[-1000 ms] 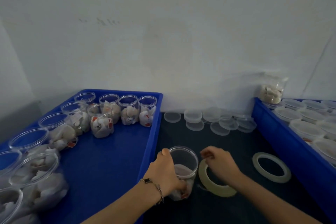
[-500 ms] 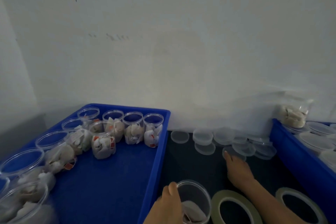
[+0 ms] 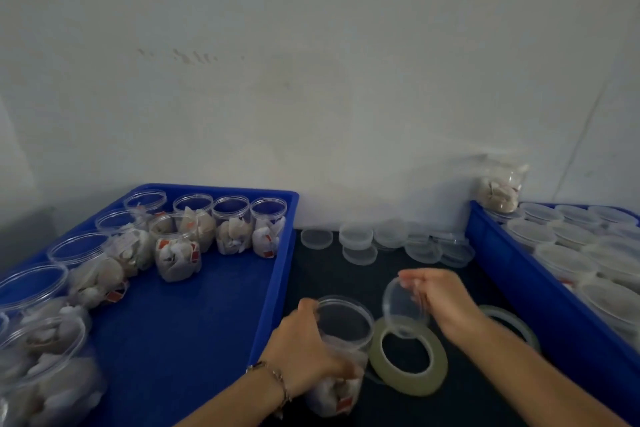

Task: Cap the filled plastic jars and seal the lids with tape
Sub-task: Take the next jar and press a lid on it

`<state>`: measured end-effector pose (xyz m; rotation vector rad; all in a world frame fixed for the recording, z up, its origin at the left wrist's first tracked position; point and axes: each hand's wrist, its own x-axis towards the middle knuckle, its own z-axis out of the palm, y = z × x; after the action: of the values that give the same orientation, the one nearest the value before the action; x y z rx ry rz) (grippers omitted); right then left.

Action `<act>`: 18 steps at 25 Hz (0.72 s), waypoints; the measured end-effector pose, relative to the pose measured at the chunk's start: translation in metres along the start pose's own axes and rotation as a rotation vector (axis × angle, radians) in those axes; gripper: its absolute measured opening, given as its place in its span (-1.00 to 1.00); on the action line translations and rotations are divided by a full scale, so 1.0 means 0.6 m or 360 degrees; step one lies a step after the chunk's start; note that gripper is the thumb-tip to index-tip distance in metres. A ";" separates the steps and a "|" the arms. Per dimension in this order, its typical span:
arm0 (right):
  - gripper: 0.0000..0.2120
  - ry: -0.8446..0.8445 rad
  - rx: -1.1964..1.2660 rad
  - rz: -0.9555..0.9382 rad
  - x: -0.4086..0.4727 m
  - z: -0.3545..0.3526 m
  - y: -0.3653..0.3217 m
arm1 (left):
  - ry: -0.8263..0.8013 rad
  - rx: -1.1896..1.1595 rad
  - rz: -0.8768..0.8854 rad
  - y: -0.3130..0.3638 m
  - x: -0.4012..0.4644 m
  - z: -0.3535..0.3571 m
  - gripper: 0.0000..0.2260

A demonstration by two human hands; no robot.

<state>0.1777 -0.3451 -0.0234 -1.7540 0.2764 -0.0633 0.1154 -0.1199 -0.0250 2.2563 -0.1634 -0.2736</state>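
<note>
On the dark table, head view:
Left hand [image 3: 304, 354]: wrapped around the open jar [image 3: 341, 350], keeping it upright beside the blue tray [image 3: 273, 291].
Right hand [image 3: 441, 298]: pinching a clear lid [image 3: 401, 308]; half a second ago it was reaching into the lid pile [image 3: 391, 241].
Lid: tilted, just beside the jar mouth, above the tape roll [image 3: 407, 357].
Meaning: capping probably comes next, taping after.

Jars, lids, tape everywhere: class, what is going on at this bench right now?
A person is capping jars. The left hand grips an open filled jar on the dark table. The right hand holds a clear lid beside its mouth, not yet on. A tape roll lies next to it, unused.
</note>
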 end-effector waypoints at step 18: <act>-0.60 -0.0619 -0.0486 -0.0580 -0.173 0.053 -0.055 | 0.0040 -0.0423 0.0419 0.014 -0.045 -0.008 -0.35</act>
<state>0.0882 -0.2857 0.0135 -2.0570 -0.3355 0.0610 0.0905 -0.1162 -0.0121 1.9484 -0.3843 -0.1181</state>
